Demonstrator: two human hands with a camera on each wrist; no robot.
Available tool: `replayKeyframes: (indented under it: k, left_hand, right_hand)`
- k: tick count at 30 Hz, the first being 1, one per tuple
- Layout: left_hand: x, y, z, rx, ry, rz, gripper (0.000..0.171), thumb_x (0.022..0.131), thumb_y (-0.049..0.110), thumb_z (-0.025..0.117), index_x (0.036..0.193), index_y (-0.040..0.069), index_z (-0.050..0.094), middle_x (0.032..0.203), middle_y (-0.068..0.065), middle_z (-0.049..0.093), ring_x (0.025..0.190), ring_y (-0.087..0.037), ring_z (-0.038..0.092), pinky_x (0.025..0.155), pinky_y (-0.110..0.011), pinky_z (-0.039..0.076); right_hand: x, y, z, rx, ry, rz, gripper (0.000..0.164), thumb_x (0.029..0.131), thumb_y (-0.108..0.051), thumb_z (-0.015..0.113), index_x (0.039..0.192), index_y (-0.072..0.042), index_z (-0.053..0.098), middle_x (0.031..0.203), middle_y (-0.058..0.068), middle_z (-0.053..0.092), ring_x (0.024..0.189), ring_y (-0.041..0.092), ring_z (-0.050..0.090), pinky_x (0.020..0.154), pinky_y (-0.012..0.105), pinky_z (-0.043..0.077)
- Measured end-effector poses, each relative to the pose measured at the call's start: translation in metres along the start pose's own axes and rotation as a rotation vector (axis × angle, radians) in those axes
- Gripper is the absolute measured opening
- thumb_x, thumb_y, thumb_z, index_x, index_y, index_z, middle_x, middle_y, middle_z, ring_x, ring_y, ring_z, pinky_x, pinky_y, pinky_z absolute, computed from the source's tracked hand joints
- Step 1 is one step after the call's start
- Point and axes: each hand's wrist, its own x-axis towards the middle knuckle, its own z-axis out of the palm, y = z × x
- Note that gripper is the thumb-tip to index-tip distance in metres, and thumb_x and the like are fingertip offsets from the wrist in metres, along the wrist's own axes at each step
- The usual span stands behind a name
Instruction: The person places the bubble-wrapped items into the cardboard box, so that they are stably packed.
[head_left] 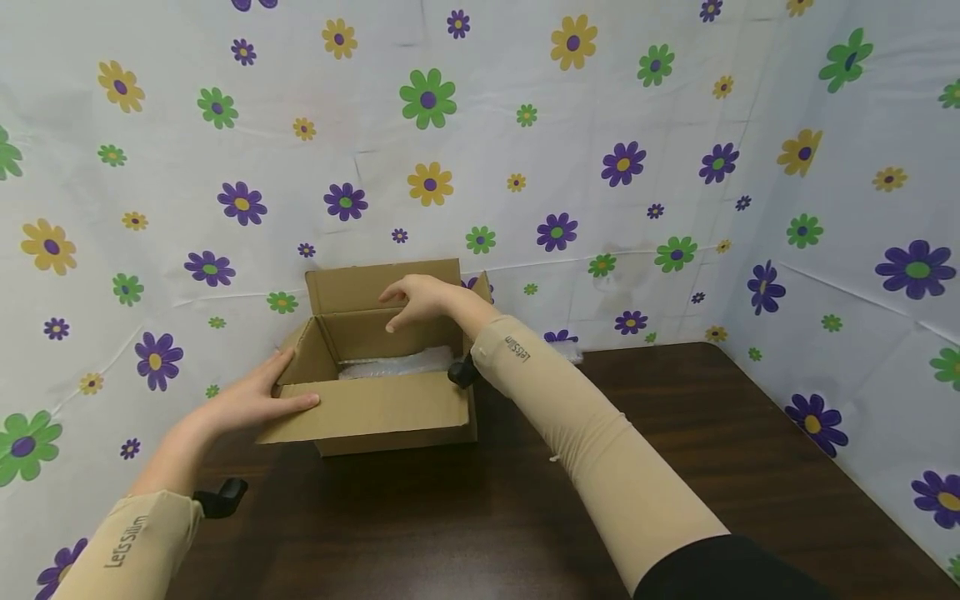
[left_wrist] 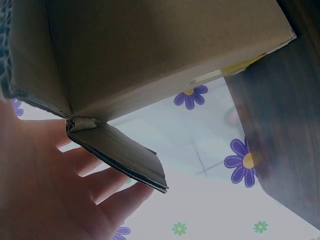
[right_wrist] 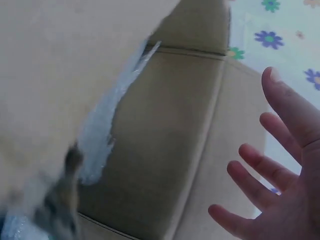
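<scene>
An open cardboard box (head_left: 397,408) stands at the back of the table with its flaps raised or folded outward. Clear bubble wrap (head_left: 397,364) lies inside it. At the box's left corner my left hand (head_left: 251,400) grips the cardboard, thumb on top of the front flap (head_left: 397,406). The left wrist view has its fingers spread along the outside of a side flap (left_wrist: 122,150). Over the box opening hovers my right hand (head_left: 423,298), its fingers loosely bent and holding nothing. In the right wrist view this hand (right_wrist: 280,180) is spread, with bubble wrap (right_wrist: 102,132) across from it.
Another piece of bubble wrap (head_left: 567,350) lies at the table's back edge, partly behind the right sleeve. The dark wooden table (head_left: 675,442) meets a flower-printed sheet (head_left: 495,125) behind and to the right. A black wrist mount (head_left: 462,372) overlaps the box's right side.
</scene>
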Motion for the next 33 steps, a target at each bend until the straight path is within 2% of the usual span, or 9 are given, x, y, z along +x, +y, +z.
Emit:
replayKeyframes:
  k: [8,13,16,19,22,28,33]
  left_hand:
    - [-0.001,0.004,0.0,-0.008,0.0,-0.01,0.104,0.088,0.048,0.066,0.151,-0.009,0.005,0.152,-0.039,0.003,0.138,-0.057,0.005,0.105,-0.071,0.012]
    - [-0.001,0.003,0.001,-0.02,0.004,0.009,0.104,0.088,0.046,0.067,0.151,-0.01,0.006,0.152,-0.039,0.003,0.138,-0.056,0.004,0.105,-0.071,0.011]
    - [-0.001,0.003,0.001,-0.029,0.005,0.017,0.104,0.088,0.045,0.067,0.151,-0.009,0.005,0.152,-0.039,0.002,0.139,-0.056,0.002,0.105,-0.071,0.011]
    - [-0.002,0.003,0.001,-0.031,0.006,0.02,0.103,0.089,0.045,0.066,0.151,-0.009,0.004,0.152,-0.038,0.002,0.139,-0.055,0.001,0.105,-0.071,0.01]
    - [-0.002,0.002,0.001,-0.027,0.004,0.023,0.103,0.089,0.045,0.066,0.151,-0.009,0.005,0.152,-0.039,0.003,0.139,-0.056,0.002,0.105,-0.071,0.011]
    - [-0.001,0.001,0.001,-0.034,-0.002,0.026,0.103,0.089,0.044,0.066,0.151,-0.009,0.004,0.152,-0.038,0.004,0.138,-0.056,0.003,0.105,-0.072,0.012]
    - [-0.002,0.002,0.0,-0.043,-0.003,0.029,0.103,0.089,0.043,0.066,0.151,-0.009,0.003,0.152,-0.038,0.002,0.138,-0.056,0.002,0.104,-0.072,0.011]
  right_hand:
    - [-0.021,-0.005,-0.019,0.038,-0.02,-0.11,0.059,0.087,-0.031,0.074,0.141,-0.015,0.053,0.141,0.002,0.051,0.129,0.022,0.045,0.106,0.031,0.037]
    - [-0.041,-0.004,-0.034,0.082,0.012,-0.181,0.06,0.088,-0.031,0.073,0.141,-0.014,0.052,0.141,0.0,0.051,0.128,0.023,0.046,0.106,0.031,0.037]
    - [-0.056,0.0,-0.044,0.131,0.06,-0.205,0.058,0.088,-0.03,0.073,0.14,-0.014,0.053,0.139,0.001,0.052,0.124,0.022,0.048,0.105,0.032,0.038]
    - [-0.071,0.008,-0.053,0.187,0.131,-0.205,0.055,0.089,-0.028,0.072,0.139,-0.013,0.054,0.135,0.002,0.056,0.12,0.019,0.051,0.101,0.032,0.041]
    - [-0.086,0.021,-0.062,0.196,0.194,-0.182,0.053,0.09,-0.028,0.07,0.139,-0.015,0.054,0.128,0.002,0.058,0.118,0.019,0.052,0.096,0.032,0.044]
    - [-0.114,0.04,-0.075,0.152,0.254,-0.118,0.053,0.091,-0.032,0.067,0.14,-0.018,0.053,0.122,0.002,0.058,0.117,0.018,0.052,0.095,0.039,0.045]
    - [-0.133,0.058,-0.071,0.14,0.283,-0.077,0.051,0.092,-0.03,0.066,0.139,-0.013,0.054,0.124,0.006,0.058,0.117,0.02,0.053,0.098,0.042,0.045]
